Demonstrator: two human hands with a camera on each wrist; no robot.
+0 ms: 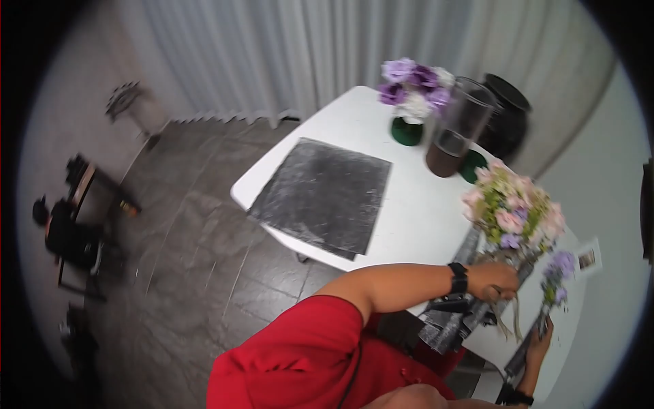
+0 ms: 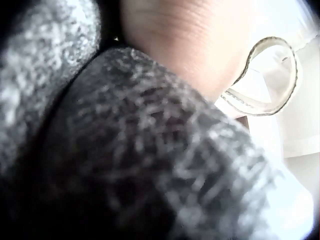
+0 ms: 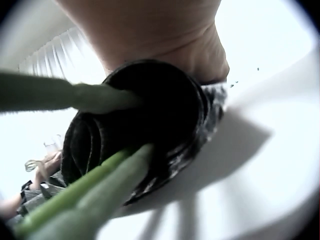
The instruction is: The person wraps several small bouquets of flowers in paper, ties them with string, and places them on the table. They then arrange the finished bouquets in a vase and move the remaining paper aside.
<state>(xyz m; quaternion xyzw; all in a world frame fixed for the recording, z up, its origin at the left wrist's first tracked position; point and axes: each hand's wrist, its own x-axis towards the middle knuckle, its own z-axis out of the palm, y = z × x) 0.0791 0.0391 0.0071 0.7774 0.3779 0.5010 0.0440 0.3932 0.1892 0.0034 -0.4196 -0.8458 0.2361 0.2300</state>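
Note:
My left hand [image 1: 494, 281] grips the gathered neck of a bouquet of pink, green and lilac flowers [image 1: 512, 208] near the table's right side. Dark grey mottled wrapping paper [image 1: 446, 326] spreads out below that hand, and a pale ribbon [image 1: 505, 327] hangs beside it. Close up in the left wrist view, the wrapping [image 2: 150, 150] fills most of the picture, with a ribbon loop [image 2: 272, 75] at right. My right hand [image 1: 538, 343] holds a slimmer bundle of purple flowers [image 1: 560, 269], rolled in the same dark paper. Green stems [image 3: 85, 200] stick out of this roll [image 3: 200, 120] in the right wrist view.
Square dark sheets [image 1: 327, 194] lie on the white table [image 1: 415, 204]. Behind stand a purple and white arrangement [image 1: 412, 88], a tall clear vase [image 1: 466, 112] and a black pot [image 1: 507, 112]. A small card [image 1: 587, 259] is at the right.

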